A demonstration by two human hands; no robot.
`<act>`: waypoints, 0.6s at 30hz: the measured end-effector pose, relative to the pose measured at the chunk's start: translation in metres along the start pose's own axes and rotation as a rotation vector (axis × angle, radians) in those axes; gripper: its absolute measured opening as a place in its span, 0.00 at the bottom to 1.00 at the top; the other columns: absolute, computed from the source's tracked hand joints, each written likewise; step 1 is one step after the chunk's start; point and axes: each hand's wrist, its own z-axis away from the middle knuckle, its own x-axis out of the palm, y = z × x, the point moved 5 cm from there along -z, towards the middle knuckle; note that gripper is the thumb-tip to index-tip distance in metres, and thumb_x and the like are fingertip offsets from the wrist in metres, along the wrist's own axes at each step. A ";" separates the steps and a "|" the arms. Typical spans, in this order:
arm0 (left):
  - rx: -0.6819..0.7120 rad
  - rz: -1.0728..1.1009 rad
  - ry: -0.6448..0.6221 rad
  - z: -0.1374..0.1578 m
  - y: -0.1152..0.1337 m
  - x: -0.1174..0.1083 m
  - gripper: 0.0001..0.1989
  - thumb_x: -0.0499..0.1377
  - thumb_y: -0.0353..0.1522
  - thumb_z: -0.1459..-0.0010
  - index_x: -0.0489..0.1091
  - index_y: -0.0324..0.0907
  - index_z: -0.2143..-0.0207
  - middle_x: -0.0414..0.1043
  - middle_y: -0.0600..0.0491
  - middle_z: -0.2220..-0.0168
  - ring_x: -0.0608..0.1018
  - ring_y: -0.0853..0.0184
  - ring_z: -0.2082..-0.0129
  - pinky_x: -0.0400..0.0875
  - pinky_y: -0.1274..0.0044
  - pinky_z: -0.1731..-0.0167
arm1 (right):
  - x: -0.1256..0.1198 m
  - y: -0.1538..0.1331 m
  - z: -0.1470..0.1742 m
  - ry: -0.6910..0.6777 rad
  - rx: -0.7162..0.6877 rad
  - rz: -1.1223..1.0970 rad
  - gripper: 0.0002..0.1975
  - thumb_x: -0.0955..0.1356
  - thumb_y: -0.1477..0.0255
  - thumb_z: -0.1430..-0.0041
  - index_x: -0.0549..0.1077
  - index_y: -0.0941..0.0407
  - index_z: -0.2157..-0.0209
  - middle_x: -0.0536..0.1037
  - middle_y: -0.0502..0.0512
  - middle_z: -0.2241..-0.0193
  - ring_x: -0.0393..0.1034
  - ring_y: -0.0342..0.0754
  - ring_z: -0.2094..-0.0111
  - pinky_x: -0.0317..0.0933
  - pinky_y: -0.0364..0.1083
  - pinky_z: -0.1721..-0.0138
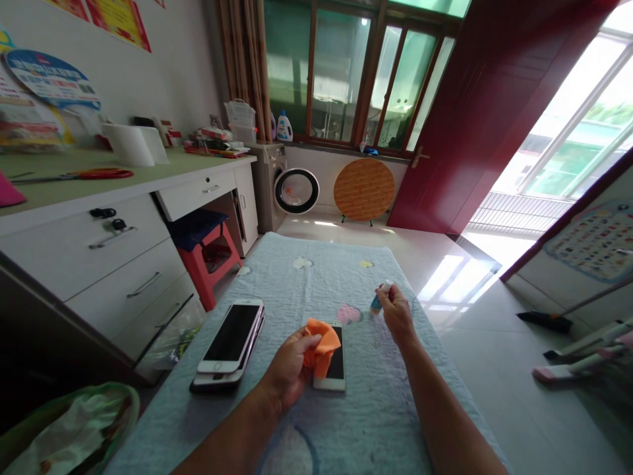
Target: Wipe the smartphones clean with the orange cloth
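Note:
My left hand (pixel 291 369) pinches an orange cloth (pixel 322 343), which hangs over a white smartphone (pixel 330 384) lying face up. The cloth and my fingers cover much of that phone's dark screen. To the right, my right hand (pixel 395 310) is closed around a small bottle (pixel 376 303) with a bluish body and a pale top, held at the table covering. Left of my left hand lies a stack of phones, the uppermost a white smartphone (pixel 231 336) with a dark screen. Everything rests on a light blue quilted cloth (pixel 297 290) with cloud patterns.
A desk with drawers (pixel 143 284) runs along the left, bearing scissors (pixel 103 174) and a paper roll (pixel 131 145). Beneath it stands a red stool (pixel 212 257). A lined bin (pixel 133 402) sits at the lower left. Beyond are a washing machine (pixel 270 178) and a round wooden tabletop (pixel 364 190).

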 end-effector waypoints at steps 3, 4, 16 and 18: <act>0.040 -0.122 0.002 -0.001 0.009 0.007 0.18 0.67 0.37 0.51 0.71 0.38 0.60 0.73 0.54 0.71 0.75 0.70 0.76 0.68 0.83 0.81 | 0.013 -0.020 0.022 -0.262 0.142 -0.263 0.17 0.66 0.57 0.45 0.68 0.55 0.60 0.73 0.48 0.73 0.70 0.46 0.72 0.64 0.44 0.70; 0.055 -0.167 0.016 -0.003 0.013 0.011 0.21 0.69 0.38 0.53 0.70 0.39 0.59 0.71 0.55 0.72 0.74 0.70 0.77 0.64 0.84 0.85 | 0.018 -0.028 0.032 -0.372 0.197 -0.359 0.17 0.66 0.58 0.44 0.68 0.55 0.58 0.72 0.47 0.74 0.70 0.45 0.74 0.63 0.43 0.72; 0.283 -0.463 -0.213 -0.027 0.033 0.062 0.18 0.68 0.44 0.52 0.74 0.38 0.68 0.73 0.53 0.75 0.75 0.69 0.75 0.67 0.81 0.76 | 0.046 -0.059 0.083 -0.788 0.294 -0.463 0.20 0.64 0.60 0.39 0.61 0.54 0.48 0.69 0.42 0.81 0.60 0.39 0.85 0.53 0.37 0.86; 0.317 -0.510 -0.209 -0.029 0.030 0.060 0.18 0.66 0.45 0.50 0.74 0.38 0.69 0.73 0.53 0.75 0.74 0.69 0.76 0.66 0.81 0.77 | 0.048 -0.055 0.084 -0.797 0.288 -0.430 0.22 0.64 0.59 0.38 0.59 0.54 0.48 0.68 0.42 0.81 0.60 0.39 0.86 0.52 0.36 0.87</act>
